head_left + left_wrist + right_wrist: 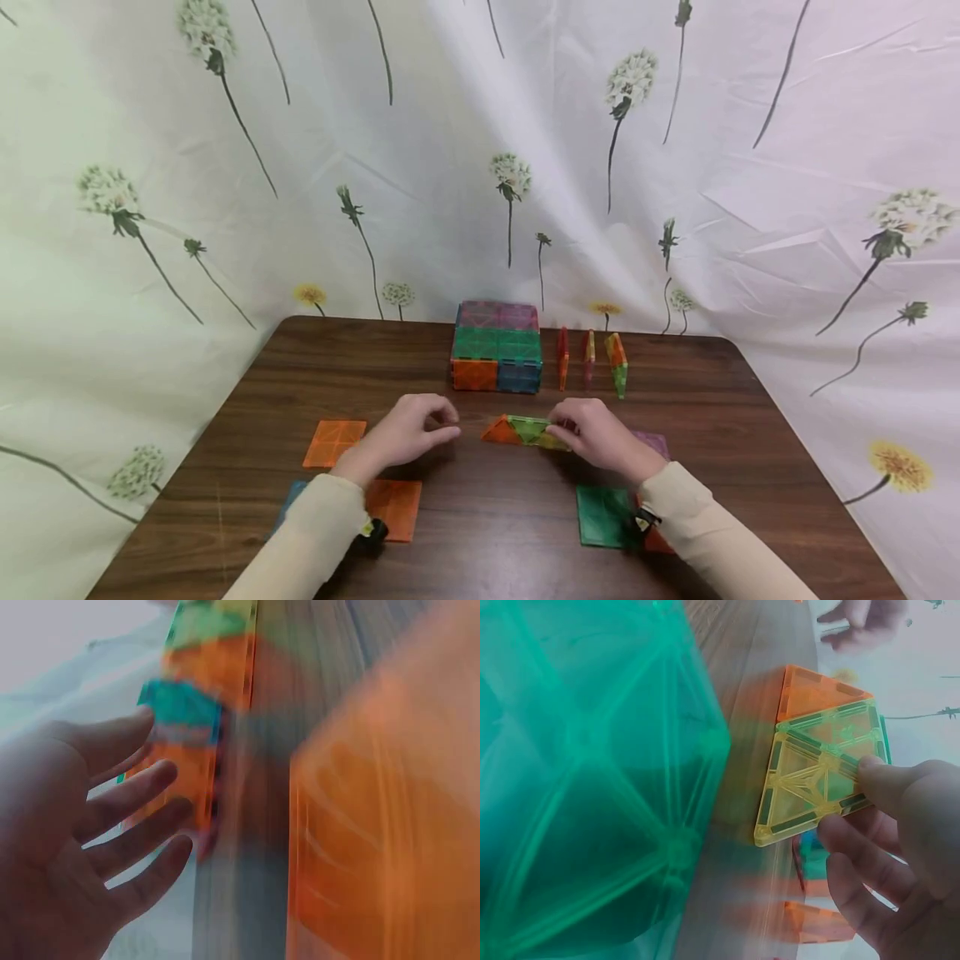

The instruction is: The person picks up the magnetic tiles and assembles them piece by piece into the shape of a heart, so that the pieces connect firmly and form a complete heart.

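In the head view a strip of triangular magnetic tiles stands on edge mid-table: an orange triangle (500, 431), a green triangle (529, 428) and a yellow triangle (801, 791). My right hand (596, 433) pinches the strip near its right end, thumb on one face and fingers behind, as the right wrist view shows. To the left of the orange end, my left hand (408, 432) hovers apart from it, fingers loosely bent and holding nothing. Behind the strip sits a box (497, 343) of square tiles, pink and green on top, orange and blue in front.
Three thin tile pieces, one a red tile (563, 358), stand upright right of the box. Flat on the left lie an orange tile (335, 442), another orange tile (399, 510) and a blue tile (288, 505). A green tile (600, 518) and a purple tile (654, 442) lie right.
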Available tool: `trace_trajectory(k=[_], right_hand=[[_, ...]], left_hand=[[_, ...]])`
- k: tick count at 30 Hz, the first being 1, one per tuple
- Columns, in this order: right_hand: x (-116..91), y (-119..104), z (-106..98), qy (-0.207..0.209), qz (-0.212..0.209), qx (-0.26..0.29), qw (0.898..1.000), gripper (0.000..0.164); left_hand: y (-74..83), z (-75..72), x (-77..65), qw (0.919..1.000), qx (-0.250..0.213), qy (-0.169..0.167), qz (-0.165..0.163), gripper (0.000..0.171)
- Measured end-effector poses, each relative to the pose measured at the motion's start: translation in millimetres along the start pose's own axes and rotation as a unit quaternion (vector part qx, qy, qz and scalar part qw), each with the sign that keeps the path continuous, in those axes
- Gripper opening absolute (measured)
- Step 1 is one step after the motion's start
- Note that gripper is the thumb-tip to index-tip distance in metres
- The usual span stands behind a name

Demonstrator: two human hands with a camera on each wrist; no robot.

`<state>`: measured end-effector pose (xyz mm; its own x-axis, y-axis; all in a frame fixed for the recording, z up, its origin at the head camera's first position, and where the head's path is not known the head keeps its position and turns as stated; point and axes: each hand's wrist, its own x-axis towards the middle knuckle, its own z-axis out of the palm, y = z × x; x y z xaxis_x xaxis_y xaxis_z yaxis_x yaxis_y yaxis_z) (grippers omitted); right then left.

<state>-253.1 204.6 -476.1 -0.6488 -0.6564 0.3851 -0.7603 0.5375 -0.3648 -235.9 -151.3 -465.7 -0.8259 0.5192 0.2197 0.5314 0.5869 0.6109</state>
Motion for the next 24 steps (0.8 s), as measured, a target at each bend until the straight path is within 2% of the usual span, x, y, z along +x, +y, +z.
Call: trace_trajectory(k=[5, 7, 9, 12, 14, 17, 20, 24], right_hand=[[-4.6, 3.2, -1.6, 0.014, -0.001, -0.005, 1.000, 0.005], [-5.8, 4.0, -2.2, 0.022, -0.005, -0.007, 1.000, 0.005], [-6.2, 3.5, -2.8, 0.025, -0.005, -0.007, 1.000, 0.005], [-6.7, 3.2, -2.8, 0.028, -0.006, -0.006, 1.000, 0.006], [-7.5, 3.7, -2.8, 0.030, -0.005, -0.006, 1.000, 0.006], [-7.3, 4.8, -2.2, 0.028, -0.007, -0.007, 1.000, 0.006], [-6.0, 4.4, -2.0, 0.020, -0.007, -0.006, 1.000, 0.006], [-5.7, 2.2, -3.4, 0.009, 0.003, -0.006, 1.000, 0.005]], left_hand=[[-35.2, -35.8, -37.4, 0.9983, 0.055, 0.015, -0.015, 0.017], [-48.9, -50.7, -51.3, 0.9958, 0.084, 0.012, -0.033, 0.021], [-60.3, -64.4, -64.5, 0.9930, 0.106, -0.009, -0.053, 0.028], [-70.6, -79.2, -81.0, 0.9874, 0.125, -0.058, -0.078, 0.045], [-74.5, -84.5, -87.1, 0.9850, 0.123, -0.090, -0.082, 0.053], [-76.5, -89.1, -90.9, 0.9830, 0.117, -0.115, -0.083, 0.059], [-75.5, -91.3, -91.5, 0.9819, 0.109, -0.120, -0.098, 0.062], [-75.0, -90.9, -89.3, 0.9804, 0.122, -0.121, -0.095, 0.069]])
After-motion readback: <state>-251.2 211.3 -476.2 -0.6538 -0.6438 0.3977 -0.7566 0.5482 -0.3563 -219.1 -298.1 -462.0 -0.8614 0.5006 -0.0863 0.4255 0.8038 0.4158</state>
